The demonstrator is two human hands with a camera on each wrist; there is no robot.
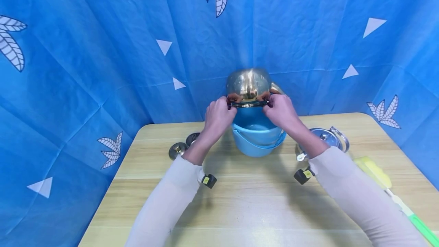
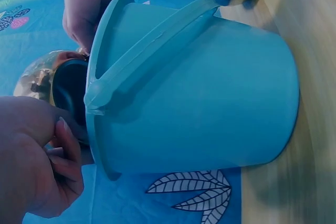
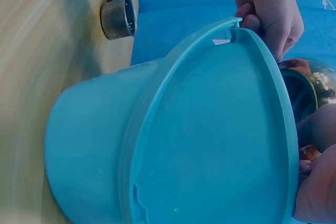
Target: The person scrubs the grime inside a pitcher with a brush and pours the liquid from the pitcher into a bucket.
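Note:
A shiny gold-toned metal teapot (image 1: 248, 83) is tipped over above a light blue bucket (image 1: 253, 148), its dark round opening facing the bucket in the left wrist view. Its spout (image 1: 276, 88) points to the right. My left hand (image 1: 218, 114) pinches the teapot's edge on the left, my right hand (image 1: 282, 111) on the right. Both hands are just above the bucket's rim (image 3: 283, 103), with curled fingers partly hidden. The bucket stands upright on the wooden table, its handle (image 2: 157, 43) hanging down at the front.
Left of the bucket lie a small round metal lid (image 1: 178, 150) and a perforated strainer (image 3: 116, 19). To the right, partly behind my forearm, is a shiny lidded metal vessel (image 1: 326, 136). A yellow sponge brush (image 1: 375, 170) with a green handle lies farther right. Blue cloth (image 1: 291, 29) hangs behind.

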